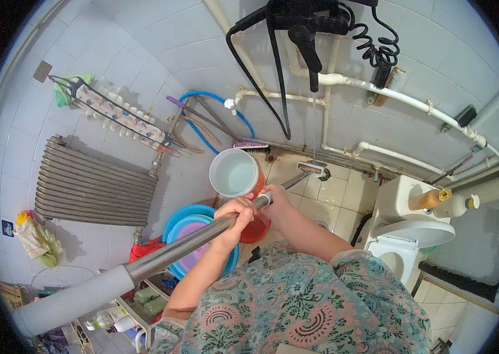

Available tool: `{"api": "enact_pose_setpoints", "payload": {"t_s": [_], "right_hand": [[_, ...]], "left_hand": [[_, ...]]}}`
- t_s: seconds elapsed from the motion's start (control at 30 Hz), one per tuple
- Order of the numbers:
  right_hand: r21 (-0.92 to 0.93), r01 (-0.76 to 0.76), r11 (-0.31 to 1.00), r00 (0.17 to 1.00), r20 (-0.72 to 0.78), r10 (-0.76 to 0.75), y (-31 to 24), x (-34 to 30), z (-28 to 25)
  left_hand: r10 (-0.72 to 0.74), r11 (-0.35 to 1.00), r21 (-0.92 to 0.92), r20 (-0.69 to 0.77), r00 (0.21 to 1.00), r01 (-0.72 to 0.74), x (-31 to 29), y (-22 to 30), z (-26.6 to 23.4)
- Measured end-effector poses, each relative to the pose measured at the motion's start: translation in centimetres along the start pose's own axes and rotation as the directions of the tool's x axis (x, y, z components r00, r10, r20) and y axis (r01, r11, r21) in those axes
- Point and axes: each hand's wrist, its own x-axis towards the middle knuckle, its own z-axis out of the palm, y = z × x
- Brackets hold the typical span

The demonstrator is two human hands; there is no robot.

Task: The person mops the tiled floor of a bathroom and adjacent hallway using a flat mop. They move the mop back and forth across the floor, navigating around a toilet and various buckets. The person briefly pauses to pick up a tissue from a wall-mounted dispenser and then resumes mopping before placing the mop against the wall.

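A long metal mop handle (184, 243) with a grey-white grip end runs slantwise from the lower left to the middle. My left hand (234, 219) wraps around its metal shaft. Farther along, my right hand (274, 202) is closed on the same handle near a pale collar. At its far end, the mop head (313, 169) is at the wet tiled floor by the wall, with a thin stream of water above it. To the left of my right hand stands a bucket (234, 171) with a white inside, seemingly holding water.
Stacked blue and purple basins (189, 213) and a red basin (255, 230) sit close by my hands. A toilet (394, 251) with pump bottles is on the right. The radiator (96, 186) juts out on the left; pipes (391, 94) and a black shower fixture (305, 23) line the wall.
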Motion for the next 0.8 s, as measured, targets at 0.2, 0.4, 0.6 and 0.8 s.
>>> {"api": "enact_pose_setpoints", "payload": {"t_s": [0.2, 0.4, 0.6, 0.8], "right_hand": [[0.08, 0.112, 0.99, 0.993, -0.044, -0.109, -4.0, 8.9, -5.3], [0.11, 0.2, 0.974, 0.978, -0.08, -0.192, -6.2, 9.0, -7.3], [0.183, 0.094, 0.979, 0.989, -0.13, -0.071, -3.0, 7.6, -4.4], [0.08, 0.078, 0.994, 0.996, -0.038, -0.075, -0.4, 3.6, -0.6]], "left_hand": [[0.174, 0.966, -0.178, -0.081, 0.981, -0.186, 1.4, 9.9, -2.2], [0.446, 0.851, -0.147, -0.304, 0.842, -0.504, -1.6, 21.8, -4.9], [0.487, 0.831, -0.061, -0.404, 0.775, -0.554, -2.2, 20.7, -3.6], [0.27, 0.962, -0.017, -0.073, 0.96, -0.272, 0.0, 7.4, -2.2]]}}
